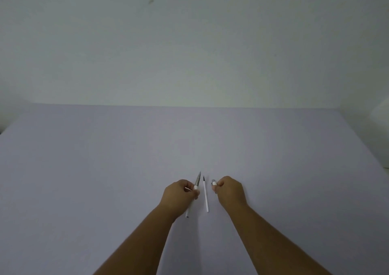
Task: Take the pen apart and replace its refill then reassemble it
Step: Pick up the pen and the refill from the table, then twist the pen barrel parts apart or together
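Note:
My left hand (180, 195) is closed around a white pen part (197, 181) with a grey grip and pointed tip aimed away from me; its white rear end sticks out below the fist. A thin white refill (205, 196) with a dark tip lies loose on the table between my hands, pointing away. My right hand (230, 189) is closed on a small white and grey pen piece (214, 183), pinched at the fingertips; most of it is hidden by the fingers.
The pale lilac table (105, 169) stretches wide on both sides and ends at a plain white wall (189, 43) behind. The table's right edge runs close to a side wall.

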